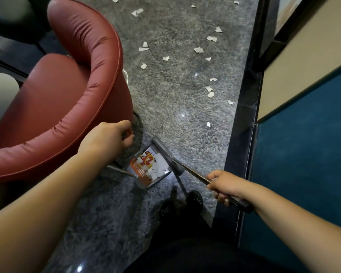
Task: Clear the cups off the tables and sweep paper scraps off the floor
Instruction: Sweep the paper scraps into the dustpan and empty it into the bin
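While paper scraps (198,49) lie scattered across the grey stone floor (175,107) well beyond the fingertips, a person stands with a long-handled dustpan (152,168) set on the floor between the two hands, just ahead of a pair of dark shoes (194,200). The right hand (223,186) has its fingers curled round the dustpan's metal handle (193,175), which slants down from the knuckles to the pan. The left hand (106,137) is closed in a loose fist beside a red padded armchair (67,95); a thin rod, possibly a broom handle (120,170), runs below the wrist, but what the fingers hold is hidden, so it cannot be told. Inside the pan, just past the right fingertips, lie white scraps and a printed red-and-orange paper. No cups are in view. The scraps look feather-light, thin and limp, likely to flutter or slide on the polished stone rather than resist a brush, so they call for low, gentle strokes toward the pan's lip. The pan itself appears rigid and light, best steered by the handle where the right fingers already sit. Most scraps remain unswept, nearest ones lying toward a dark border strip (238,134) by a blue wall panel (303,154).
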Demonstrator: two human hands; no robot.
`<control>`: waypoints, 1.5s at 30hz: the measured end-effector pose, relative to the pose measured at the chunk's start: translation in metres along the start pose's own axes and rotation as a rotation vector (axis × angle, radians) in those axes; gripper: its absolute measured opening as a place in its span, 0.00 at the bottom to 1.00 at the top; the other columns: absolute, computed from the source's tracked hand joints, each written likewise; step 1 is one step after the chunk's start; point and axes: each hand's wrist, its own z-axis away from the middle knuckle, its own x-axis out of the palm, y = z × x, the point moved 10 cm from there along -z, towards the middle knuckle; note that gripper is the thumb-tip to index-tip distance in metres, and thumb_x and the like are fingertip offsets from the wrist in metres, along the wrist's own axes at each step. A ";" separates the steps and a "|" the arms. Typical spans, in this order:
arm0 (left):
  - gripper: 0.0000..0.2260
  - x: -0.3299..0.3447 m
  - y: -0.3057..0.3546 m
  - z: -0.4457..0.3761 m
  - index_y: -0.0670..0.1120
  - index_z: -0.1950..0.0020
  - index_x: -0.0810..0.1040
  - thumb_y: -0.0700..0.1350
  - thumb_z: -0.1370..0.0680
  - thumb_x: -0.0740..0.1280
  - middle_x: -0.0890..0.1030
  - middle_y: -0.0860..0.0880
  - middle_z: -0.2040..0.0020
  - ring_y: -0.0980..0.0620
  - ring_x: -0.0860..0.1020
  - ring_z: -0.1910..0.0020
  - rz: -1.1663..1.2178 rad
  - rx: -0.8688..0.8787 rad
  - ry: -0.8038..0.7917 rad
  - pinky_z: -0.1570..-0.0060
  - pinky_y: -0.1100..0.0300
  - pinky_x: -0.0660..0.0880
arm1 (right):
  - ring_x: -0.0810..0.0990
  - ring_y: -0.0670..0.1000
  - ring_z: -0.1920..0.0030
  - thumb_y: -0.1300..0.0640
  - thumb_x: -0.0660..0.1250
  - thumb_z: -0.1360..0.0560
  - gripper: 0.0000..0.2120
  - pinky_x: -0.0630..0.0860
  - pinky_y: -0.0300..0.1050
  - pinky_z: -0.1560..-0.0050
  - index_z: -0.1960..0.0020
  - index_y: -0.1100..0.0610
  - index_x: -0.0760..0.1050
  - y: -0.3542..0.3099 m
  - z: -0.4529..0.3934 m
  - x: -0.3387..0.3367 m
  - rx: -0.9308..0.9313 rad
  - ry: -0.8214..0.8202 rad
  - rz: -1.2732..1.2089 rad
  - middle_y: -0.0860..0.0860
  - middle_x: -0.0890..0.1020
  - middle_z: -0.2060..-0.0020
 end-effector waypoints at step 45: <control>0.04 0.049 0.285 -0.348 0.52 0.54 0.71 0.48 0.23 0.66 0.80 0.45 0.62 0.41 0.78 0.61 -0.025 0.175 -0.156 0.62 0.47 0.79 | 0.64 0.49 0.77 0.67 0.54 0.23 0.06 0.63 0.39 0.74 0.56 0.61 0.67 -0.051 -0.126 -0.381 0.070 0.076 -0.050 0.55 0.68 0.75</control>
